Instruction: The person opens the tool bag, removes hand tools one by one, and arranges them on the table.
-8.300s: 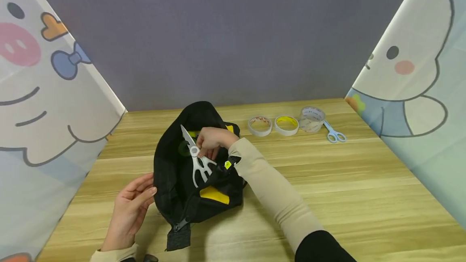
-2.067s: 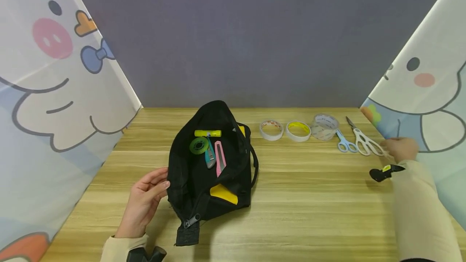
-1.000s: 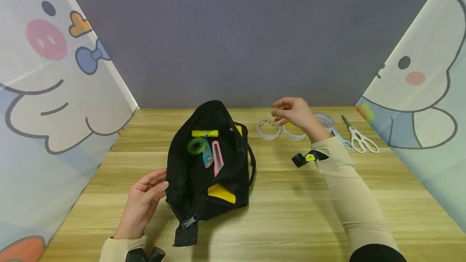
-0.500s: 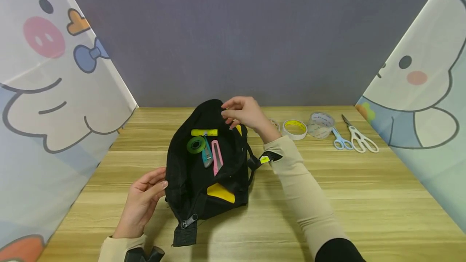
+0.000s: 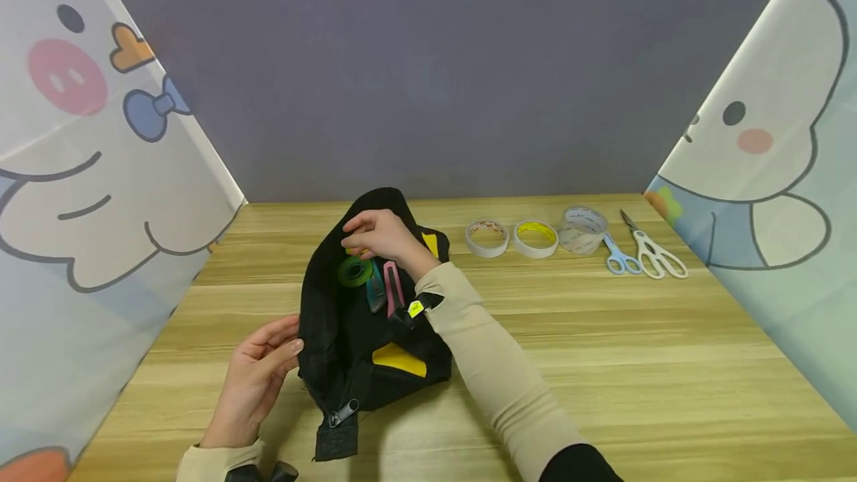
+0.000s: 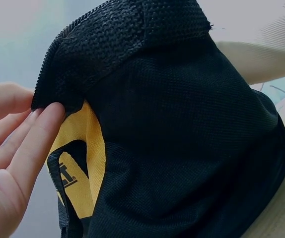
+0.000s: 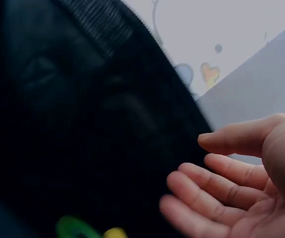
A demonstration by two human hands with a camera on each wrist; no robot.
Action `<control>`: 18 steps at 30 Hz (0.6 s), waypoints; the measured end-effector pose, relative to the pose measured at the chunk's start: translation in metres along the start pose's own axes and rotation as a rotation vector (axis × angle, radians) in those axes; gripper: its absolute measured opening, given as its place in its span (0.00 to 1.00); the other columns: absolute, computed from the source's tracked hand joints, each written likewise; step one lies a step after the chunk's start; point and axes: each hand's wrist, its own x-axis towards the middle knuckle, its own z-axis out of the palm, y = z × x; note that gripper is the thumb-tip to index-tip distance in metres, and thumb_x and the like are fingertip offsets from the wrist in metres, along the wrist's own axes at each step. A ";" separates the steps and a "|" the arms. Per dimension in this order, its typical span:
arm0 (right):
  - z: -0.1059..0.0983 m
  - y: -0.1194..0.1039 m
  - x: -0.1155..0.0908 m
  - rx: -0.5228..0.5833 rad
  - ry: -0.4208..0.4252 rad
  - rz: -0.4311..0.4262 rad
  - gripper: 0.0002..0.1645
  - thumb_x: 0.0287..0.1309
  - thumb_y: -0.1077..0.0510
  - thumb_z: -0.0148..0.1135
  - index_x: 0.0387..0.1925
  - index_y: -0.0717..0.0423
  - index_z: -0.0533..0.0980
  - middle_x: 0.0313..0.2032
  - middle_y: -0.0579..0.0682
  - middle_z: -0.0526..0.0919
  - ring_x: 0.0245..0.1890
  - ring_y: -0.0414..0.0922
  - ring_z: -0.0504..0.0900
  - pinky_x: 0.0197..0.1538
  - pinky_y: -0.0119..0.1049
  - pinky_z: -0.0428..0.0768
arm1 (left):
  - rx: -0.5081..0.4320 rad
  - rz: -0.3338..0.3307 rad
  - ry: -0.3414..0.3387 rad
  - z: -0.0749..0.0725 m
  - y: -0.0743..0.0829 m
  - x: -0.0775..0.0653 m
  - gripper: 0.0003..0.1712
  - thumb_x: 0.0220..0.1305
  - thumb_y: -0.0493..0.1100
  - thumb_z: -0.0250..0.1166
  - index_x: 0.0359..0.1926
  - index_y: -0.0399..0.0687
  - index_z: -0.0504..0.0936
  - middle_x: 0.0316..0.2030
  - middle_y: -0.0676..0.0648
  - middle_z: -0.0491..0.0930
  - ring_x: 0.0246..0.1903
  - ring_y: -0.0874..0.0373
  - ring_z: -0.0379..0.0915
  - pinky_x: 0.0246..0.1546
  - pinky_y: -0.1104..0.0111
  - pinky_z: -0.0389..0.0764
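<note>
A black bag (image 5: pixel 320 341) with yellow patches stands unzipped on the wooden table. My left hand (image 5: pixel 249 381) pinches its left rim between thumb and fingers; the left wrist view shows the fingers (image 6: pixel 35 141) at the zipper edge. Over the bag's mouth is my right hand (image 5: pixel 384 235), fingers loosely bent and holding nothing in the right wrist view. Inside lie a green tape roll (image 5: pixel 355 271), a teal utility knife (image 5: pixel 376 293) and a pink utility knife (image 5: pixel 393 290). A yellow cylinder (image 7: pixel 115 233) is mostly hidden under the right hand in the head view.
Right of the bag, a row runs along the table's back: a white tape roll (image 5: pixel 486 250), another with a yellow core (image 5: pixel 535 251), a wide clear tape roll (image 5: pixel 581 239), blue-handled scissors (image 5: pixel 623 262) and white-handled scissors (image 5: pixel 659 257). A grey panel (image 5: pixel 435 95) rises behind.
The white-handled scissors went from the bag to the row's right end. My right hand then swept back left, bare, to the bag's mouth. My left hand kept its place at the rim.
</note>
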 end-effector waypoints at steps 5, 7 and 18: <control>0.000 0.024 0.006 -0.063 -0.006 0.115 0.20 0.62 0.59 0.67 0.55 0.61 0.79 0.44 0.52 0.84 0.36 0.49 0.81 0.35 0.40 0.79 | -0.009 0.003 0.001 0.000 -0.001 0.001 0.26 0.64 0.14 0.49 0.56 0.34 0.82 0.47 0.44 0.85 0.43 0.58 0.83 0.38 0.71 0.85; -0.001 0.030 0.006 -0.100 -0.012 0.158 0.24 0.62 0.58 0.67 0.58 0.62 0.76 0.50 0.54 0.81 0.37 0.48 0.78 0.37 0.39 0.77 | -0.011 0.004 0.006 0.000 -0.001 0.001 0.26 0.64 0.14 0.48 0.55 0.34 0.82 0.47 0.44 0.85 0.43 0.58 0.83 0.37 0.71 0.85; 0.000 0.059 0.006 -0.357 -0.036 0.347 0.32 0.64 0.59 0.63 0.66 0.64 0.65 0.65 0.61 0.68 0.61 0.53 0.71 0.56 0.46 0.76 | -0.058 0.028 0.004 -0.005 -0.001 0.002 0.26 0.64 0.13 0.47 0.55 0.31 0.81 0.47 0.41 0.85 0.43 0.57 0.84 0.38 0.71 0.85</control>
